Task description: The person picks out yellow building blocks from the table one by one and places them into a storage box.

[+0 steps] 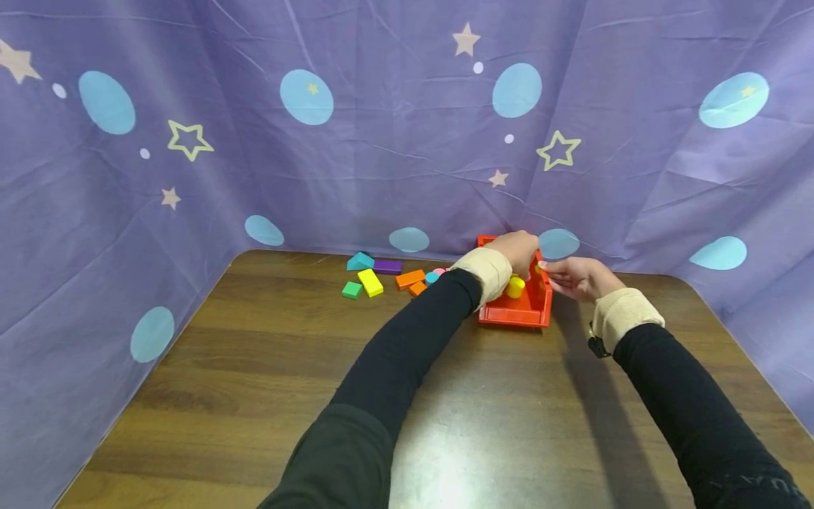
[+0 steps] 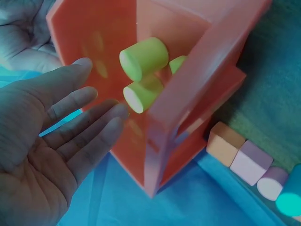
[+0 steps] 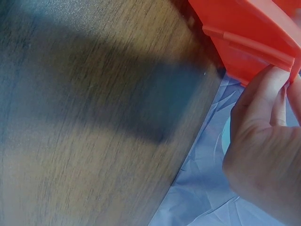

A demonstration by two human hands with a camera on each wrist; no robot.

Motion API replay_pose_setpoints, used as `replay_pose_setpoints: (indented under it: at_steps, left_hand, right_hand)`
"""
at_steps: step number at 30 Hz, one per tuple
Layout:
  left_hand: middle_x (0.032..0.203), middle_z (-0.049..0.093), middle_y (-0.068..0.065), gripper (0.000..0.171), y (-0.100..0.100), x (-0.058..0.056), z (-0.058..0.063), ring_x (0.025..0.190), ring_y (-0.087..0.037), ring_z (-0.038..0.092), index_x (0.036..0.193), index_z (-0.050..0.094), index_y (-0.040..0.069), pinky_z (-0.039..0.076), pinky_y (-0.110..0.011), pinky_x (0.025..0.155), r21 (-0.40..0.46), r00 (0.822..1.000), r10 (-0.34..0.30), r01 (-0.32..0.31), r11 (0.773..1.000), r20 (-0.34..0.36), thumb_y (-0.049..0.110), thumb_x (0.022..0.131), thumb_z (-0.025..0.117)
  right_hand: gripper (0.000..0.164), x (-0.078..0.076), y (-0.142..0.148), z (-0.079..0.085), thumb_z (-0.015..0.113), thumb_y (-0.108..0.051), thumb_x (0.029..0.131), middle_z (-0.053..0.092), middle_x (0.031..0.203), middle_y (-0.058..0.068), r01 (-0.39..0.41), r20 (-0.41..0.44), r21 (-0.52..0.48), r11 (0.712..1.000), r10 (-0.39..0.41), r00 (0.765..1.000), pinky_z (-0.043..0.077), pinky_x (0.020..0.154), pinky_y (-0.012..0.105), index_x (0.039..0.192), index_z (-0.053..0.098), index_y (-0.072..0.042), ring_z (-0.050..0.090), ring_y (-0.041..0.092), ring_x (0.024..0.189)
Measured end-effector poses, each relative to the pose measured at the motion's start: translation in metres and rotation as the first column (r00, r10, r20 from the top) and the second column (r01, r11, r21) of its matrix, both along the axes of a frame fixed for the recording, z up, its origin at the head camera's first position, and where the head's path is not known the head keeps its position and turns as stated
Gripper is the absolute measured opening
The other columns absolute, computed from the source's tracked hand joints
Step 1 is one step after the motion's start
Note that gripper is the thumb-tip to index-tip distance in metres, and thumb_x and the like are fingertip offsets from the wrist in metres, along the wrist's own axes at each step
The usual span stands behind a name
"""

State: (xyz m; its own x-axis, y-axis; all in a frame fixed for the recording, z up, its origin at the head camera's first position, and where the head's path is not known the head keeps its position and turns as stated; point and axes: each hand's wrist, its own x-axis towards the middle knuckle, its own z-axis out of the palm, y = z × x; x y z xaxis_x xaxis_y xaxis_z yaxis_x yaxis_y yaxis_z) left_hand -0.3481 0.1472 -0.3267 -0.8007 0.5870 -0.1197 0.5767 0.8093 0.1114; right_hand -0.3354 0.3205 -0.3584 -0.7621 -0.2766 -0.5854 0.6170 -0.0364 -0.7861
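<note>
A red plastic bin [image 1: 514, 319] stands at the back of the table, right of centre. My left hand [image 1: 516, 249] reaches over it, and in the left wrist view its fingers extend toward the inside with nothing held. Inside lie yellow cylinders [image 2: 143, 59], one beside another, with part of a third yellow piece [image 2: 177, 64] hidden by the bin's wall. At the bin's right side, my right hand [image 1: 581, 277] grips the rim between thumb and fingers. The right wrist view has these fingers [image 3: 268, 94] at the ridge of the red wall [image 3: 263, 42].
Left of the bin lie a blue triangular block [image 1: 360, 261], a purple block [image 1: 387, 266], a yellow block [image 1: 370, 282], a green block [image 1: 352, 290] and orange blocks [image 1: 410, 279]. A blue cylinder [image 1: 432, 278] is near my left sleeve. A purple patterned curtain [image 1: 407, 177] hangs behind the table.
</note>
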Motion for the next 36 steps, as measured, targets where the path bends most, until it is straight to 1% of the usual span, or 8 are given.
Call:
replay_pose_setpoints:
  at_steps: [4, 8, 13, 19, 22, 28, 32, 36]
  left_hand:
    - [0.089, 0.067, 0.004, 0.016, -0.003, 0.0, 0.008, 0.084, -0.011, 0.06, 0.098, 0.07, 0.011, 0.049, -0.025, 0.077, 0.008, 0.999, -0.024, 0.024, 1.0, -0.032, 0.024, 0.091, 0.078]
    - [0.086, 0.065, 0.003, 0.016, -0.007, 0.001, 0.017, 0.081, -0.011, 0.059, 0.094, 0.07, 0.011, 0.048, -0.025, 0.074, 0.028, 0.998, -0.044, 0.045, 0.999, -0.038, 0.025, 0.093, 0.077]
    - [0.084, 0.063, 0.004, 0.017, -0.017, 0.003, 0.028, 0.079, -0.011, 0.056, 0.091, 0.07, 0.011, 0.046, -0.024, 0.071, 0.041, 0.998, -0.048, 0.05, 0.998, -0.042, 0.027, 0.095, 0.074]
    - [0.089, 0.067, 0.003, 0.018, -0.032, 0.003, 0.041, 0.082, -0.012, 0.06, 0.094, 0.071, 0.011, 0.048, -0.024, 0.074, 0.048, 0.997, -0.05, 0.053, 0.997, -0.052, 0.03, 0.096, 0.072]
    - [0.084, 0.064, 0.003, 0.02, -0.039, 0.003, 0.046, 0.079, -0.012, 0.058, 0.091, 0.071, 0.011, 0.047, -0.024, 0.072, 0.058, 0.997, -0.051, 0.054, 0.997, -0.058, 0.031, 0.096, 0.072]
    - [0.076, 0.055, 0.004, 0.026, -0.055, 0.005, 0.055, 0.073, -0.012, 0.049, 0.081, 0.064, 0.013, 0.04, -0.024, 0.066, 0.074, 0.995, -0.06, 0.066, 0.995, -0.081, 0.032, 0.097, 0.071]
    - [0.077, 0.058, 0.004, 0.025, -0.067, 0.009, 0.059, 0.073, -0.013, 0.051, 0.081, 0.067, 0.014, 0.042, -0.025, 0.066, 0.093, 0.993, -0.055, 0.064, 0.994, -0.1, 0.032, 0.097, 0.071]
    - [0.081, 0.063, 0.003, 0.022, -0.08, 0.013, 0.06, 0.076, -0.014, 0.054, 0.087, 0.073, 0.012, 0.045, -0.027, 0.071, 0.107, 0.991, -0.052, 0.065, 0.992, -0.125, 0.032, 0.096, 0.071]
  right_hand:
    - [0.043, -0.001, 0.0, 0.0, 0.048, -0.01, 0.108, 0.072, 0.072, -0.001, -0.004, -0.001, 0.013, 1.0, 0.004, 1.0, 0.056, 0.07, 0.018, 0.072, 0.072, -0.01, 0.067, 0.006, 0.068]
    - [0.043, -0.003, 0.001, 0.001, 0.048, -0.01, 0.108, 0.072, 0.072, -0.002, 0.007, -0.008, 0.021, 1.0, -0.007, 1.0, 0.056, 0.07, 0.018, 0.072, 0.071, -0.01, 0.066, 0.006, 0.067]
    - [0.044, -0.004, 0.001, 0.001, 0.048, -0.012, 0.108, 0.072, 0.071, -0.002, -0.011, -0.008, 0.04, 0.999, 0.011, 1.0, 0.056, 0.07, 0.018, 0.072, 0.072, -0.011, 0.067, 0.006, 0.067]
    - [0.044, -0.003, -0.001, 0.003, 0.049, -0.013, 0.108, 0.072, 0.071, -0.003, -0.015, -0.001, 0.045, 0.999, 0.015, 1.0, 0.056, 0.07, 0.018, 0.071, 0.074, -0.012, 0.067, 0.005, 0.067]
    - [0.043, -0.003, -0.002, 0.004, 0.051, -0.013, 0.107, 0.073, 0.072, -0.003, -0.005, 0.003, 0.046, 0.999, 0.005, 1.0, 0.056, 0.07, 0.018, 0.071, 0.074, -0.012, 0.067, 0.005, 0.068]
    - [0.042, -0.002, -0.003, 0.005, 0.051, -0.013, 0.107, 0.073, 0.072, -0.002, 0.001, 0.014, 0.05, 0.999, -0.002, 1.0, 0.057, 0.071, 0.019, 0.072, 0.074, -0.011, 0.067, 0.006, 0.067]
    - [0.041, 0.0, -0.004, 0.005, 0.052, -0.012, 0.107, 0.073, 0.072, -0.001, 0.013, 0.02, 0.041, 0.999, -0.014, 1.0, 0.057, 0.071, 0.019, 0.072, 0.073, -0.01, 0.068, 0.007, 0.067]
    - [0.04, 0.0, -0.004, 0.003, 0.052, -0.011, 0.107, 0.073, 0.073, -0.001, 0.009, 0.022, 0.031, 0.999, -0.01, 1.0, 0.057, 0.071, 0.02, 0.072, 0.073, -0.01, 0.068, 0.007, 0.067]
